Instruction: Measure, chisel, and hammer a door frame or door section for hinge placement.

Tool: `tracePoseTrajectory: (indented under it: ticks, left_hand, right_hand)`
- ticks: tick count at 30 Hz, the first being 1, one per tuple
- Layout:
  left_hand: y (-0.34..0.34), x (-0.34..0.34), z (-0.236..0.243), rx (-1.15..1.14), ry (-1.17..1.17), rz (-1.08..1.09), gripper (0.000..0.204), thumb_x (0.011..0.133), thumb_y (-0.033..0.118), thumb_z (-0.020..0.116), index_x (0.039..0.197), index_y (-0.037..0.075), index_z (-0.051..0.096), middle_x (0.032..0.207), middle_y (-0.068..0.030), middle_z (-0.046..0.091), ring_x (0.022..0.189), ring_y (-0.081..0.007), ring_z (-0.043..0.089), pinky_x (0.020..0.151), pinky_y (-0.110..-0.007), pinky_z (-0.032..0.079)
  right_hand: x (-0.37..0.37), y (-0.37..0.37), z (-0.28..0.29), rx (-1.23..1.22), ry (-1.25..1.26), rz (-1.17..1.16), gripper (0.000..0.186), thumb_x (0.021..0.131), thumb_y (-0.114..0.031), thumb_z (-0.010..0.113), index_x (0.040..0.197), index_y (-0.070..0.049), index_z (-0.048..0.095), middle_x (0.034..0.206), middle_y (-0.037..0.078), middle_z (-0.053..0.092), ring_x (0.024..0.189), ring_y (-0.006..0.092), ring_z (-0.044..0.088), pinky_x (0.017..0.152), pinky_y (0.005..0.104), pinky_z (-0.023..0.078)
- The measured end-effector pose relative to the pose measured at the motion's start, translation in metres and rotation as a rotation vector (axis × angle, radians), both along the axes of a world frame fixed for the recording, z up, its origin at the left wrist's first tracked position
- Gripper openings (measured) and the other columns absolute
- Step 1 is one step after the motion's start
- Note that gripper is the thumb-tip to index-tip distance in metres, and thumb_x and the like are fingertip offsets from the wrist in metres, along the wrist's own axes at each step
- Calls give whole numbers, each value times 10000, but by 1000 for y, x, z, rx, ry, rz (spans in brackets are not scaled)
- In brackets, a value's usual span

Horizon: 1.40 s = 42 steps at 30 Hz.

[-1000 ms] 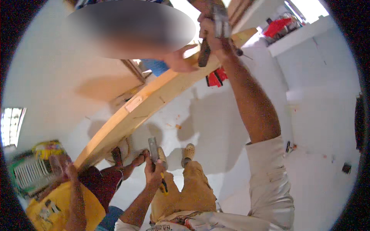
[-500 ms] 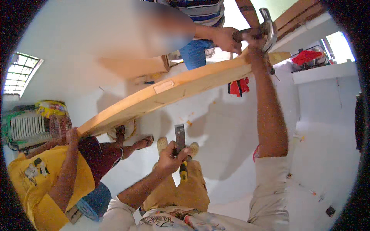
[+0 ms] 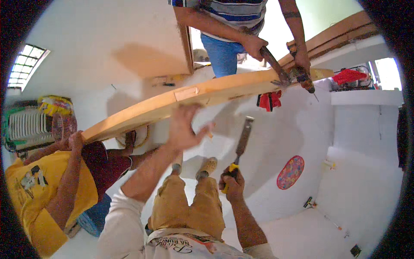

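My right hand (image 3: 233, 184) grips a chisel (image 3: 242, 140) by its yellow-and-black handle, the broad metal blade pointing up and away from me. My left hand (image 3: 183, 129) is raised and somewhat blurred, thumb apart from the fingers, with nothing in it. Its fingertips overlap the lower side of a long wooden door panel (image 3: 142, 110) held on edge; whether they touch, I cannot tell. Just above them, a rectangular outline (image 3: 186, 93) marks the panel's narrow edge. Across the panel, a co-worker in a striped shirt holds a hammer (image 3: 272, 60) and a drill (image 3: 304, 80).
On the left, a person in a yellow shirt (image 3: 56, 185) supports the panel's end. A red cloth (image 3: 269, 101) shows beyond the panel. A flowered oval mat (image 3: 290, 172) lies on the floor at right. Stacked chairs (image 3: 30, 127) stand far left; a ledge (image 3: 366, 97) juts out at right.
The chisel has passed from my left hand to my right. My right hand has come down from the hammer, which the co-worker holds. My left hand has risen toward the panel.
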<state>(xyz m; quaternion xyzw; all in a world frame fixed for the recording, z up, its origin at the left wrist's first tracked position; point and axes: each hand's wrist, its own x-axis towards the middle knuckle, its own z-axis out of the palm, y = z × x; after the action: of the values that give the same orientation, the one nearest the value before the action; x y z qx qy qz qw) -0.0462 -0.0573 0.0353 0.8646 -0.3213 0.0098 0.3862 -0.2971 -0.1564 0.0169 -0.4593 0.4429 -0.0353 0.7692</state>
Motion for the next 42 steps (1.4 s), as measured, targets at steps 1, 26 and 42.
tracePoseTrajectory:
  ticks: [1, 26, 42]
  left_hand:
    - [-2, 23, -6, 107, -125, 113, 566, 725, 431, 767, 1127, 73, 595, 994, -139, 652, 1060, -369, 562, 944, -471, 416]
    - [20, 100, -52, 224, 359, 18, 596, 836, 492, 642, 1312, 153, 528, 1245, -109, 608, 1195, -314, 520, 990, -511, 372]
    - [31, 91, -20, 377, 40, -70, 1045, 469, 727, 774, 1211, 33, 530, 1121, -149, 586, 1075, -339, 544, 927, -468, 384]
  right_hand:
    - [0, -6, 4, 18, -16, 13, 199, 806, -14, 549, 1004, -35, 532, 759, 51, 540, 548, 142, 516, 454, 288, 456]
    - [10, -32, 15, 104, 19, 237, 289, 917, -140, 559, 1185, -50, 499, 787, 68, 584, 531, 109, 508, 471, 260, 443]
    - [88, -5, -20, -308, 158, 583, 487, 988, -391, 503, 1281, -2, 522, 721, 16, 557, 519, 76, 505, 466, 243, 439]
